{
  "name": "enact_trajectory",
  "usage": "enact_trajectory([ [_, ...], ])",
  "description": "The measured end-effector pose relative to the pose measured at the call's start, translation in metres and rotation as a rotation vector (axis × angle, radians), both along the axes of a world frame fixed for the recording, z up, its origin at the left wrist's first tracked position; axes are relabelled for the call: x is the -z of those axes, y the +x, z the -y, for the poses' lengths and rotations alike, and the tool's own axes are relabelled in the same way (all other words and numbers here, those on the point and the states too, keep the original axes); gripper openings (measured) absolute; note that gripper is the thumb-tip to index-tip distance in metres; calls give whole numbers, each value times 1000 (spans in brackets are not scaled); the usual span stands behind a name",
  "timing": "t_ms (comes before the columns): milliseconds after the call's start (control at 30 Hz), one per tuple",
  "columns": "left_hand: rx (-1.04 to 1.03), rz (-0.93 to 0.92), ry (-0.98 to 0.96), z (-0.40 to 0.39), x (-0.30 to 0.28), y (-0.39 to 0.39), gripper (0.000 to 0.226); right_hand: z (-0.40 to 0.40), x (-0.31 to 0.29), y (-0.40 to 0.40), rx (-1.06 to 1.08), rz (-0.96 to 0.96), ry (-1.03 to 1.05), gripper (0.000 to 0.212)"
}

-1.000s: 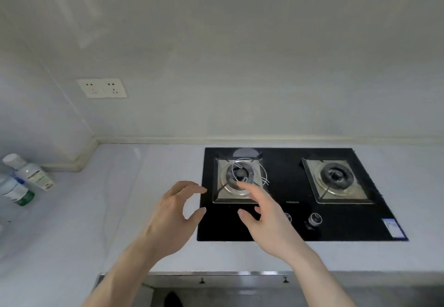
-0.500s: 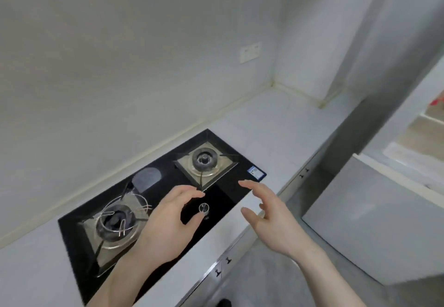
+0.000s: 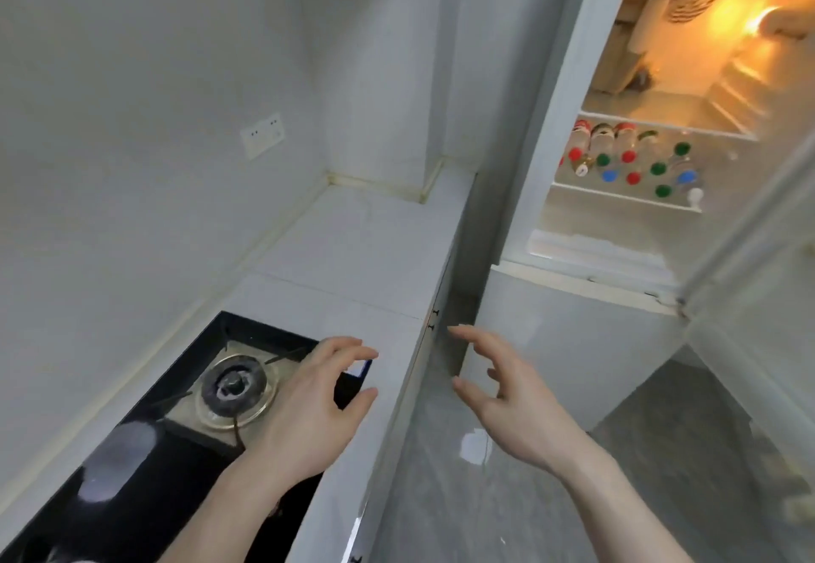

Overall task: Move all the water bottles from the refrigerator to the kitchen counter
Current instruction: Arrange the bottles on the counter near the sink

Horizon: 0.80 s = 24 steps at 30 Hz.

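Inside refrigerator (image 3: 551,218), apparently water bottles (image 3: 626,161).

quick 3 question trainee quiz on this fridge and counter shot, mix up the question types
1. True or false: the left hand holds a bottle.
2. The bottles stand: A) on the counter B) on a shelf in the fridge C) on the stove
3. Fill in: the fridge door is ____.

Key: 1 false, both it and the right hand hold nothing. 2 B. 3 open.

home kitchen, gas hob (image 3: 229,386), white counter (image 3: 361,249), open refrigerator (image 3: 661,121)
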<state>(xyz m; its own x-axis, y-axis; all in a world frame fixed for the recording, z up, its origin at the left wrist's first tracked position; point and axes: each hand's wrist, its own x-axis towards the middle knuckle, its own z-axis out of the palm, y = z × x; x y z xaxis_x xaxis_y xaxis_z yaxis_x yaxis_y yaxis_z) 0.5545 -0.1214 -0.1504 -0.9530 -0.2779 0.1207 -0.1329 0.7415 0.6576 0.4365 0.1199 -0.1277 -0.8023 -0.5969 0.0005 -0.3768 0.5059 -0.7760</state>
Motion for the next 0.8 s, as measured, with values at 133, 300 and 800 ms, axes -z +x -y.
enact_trajectory([
  [133, 125, 3, 9, -21, -3, -53, 35, -38, -6, -22, 163, -25, -23, 53],
  [300, 269, -24, 2, -51, -12, -115, 36, -75, -14, -53, 279, -48, -26, 55],
  [800, 351, -86, -28, -177, -31, -305, 37, -200, -27, -223, 325, -82, -74, 55],
])
